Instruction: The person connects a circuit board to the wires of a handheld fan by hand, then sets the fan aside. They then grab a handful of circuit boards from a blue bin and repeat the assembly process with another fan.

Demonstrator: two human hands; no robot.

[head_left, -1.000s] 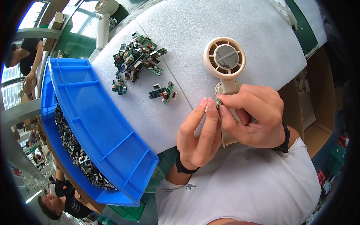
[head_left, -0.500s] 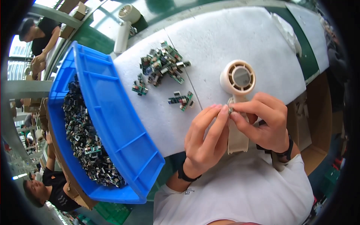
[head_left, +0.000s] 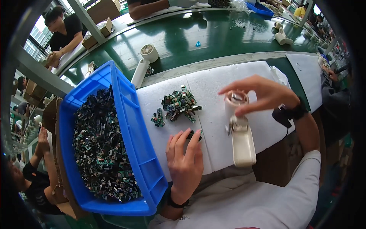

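A white hand-held fan [head_left: 241, 129] lies on the white foam sheet [head_left: 213, 82], its round head pointing away from me. My right hand [head_left: 263, 95] hovers over that head, fingertips touching its rim. My left hand [head_left: 185, 160] rests flat on the foam, fingers reaching onto a few small green circuit boards [head_left: 193, 134]. A heap of the same small boards [head_left: 178, 104] lies farther out, with a smaller cluster [head_left: 158, 119] to its left.
A blue plastic bin [head_left: 131, 126] full of small dark boards stands at my left. Beyond the foam runs a green table [head_left: 190, 34] with another white fan [head_left: 144, 61] on it. Other people work at the left and far side.
My hands have parted: the fan now lies on the foam, my right hand has lifted to its head and my left hand has dropped flat onto the loose boards. The view has tilted up.
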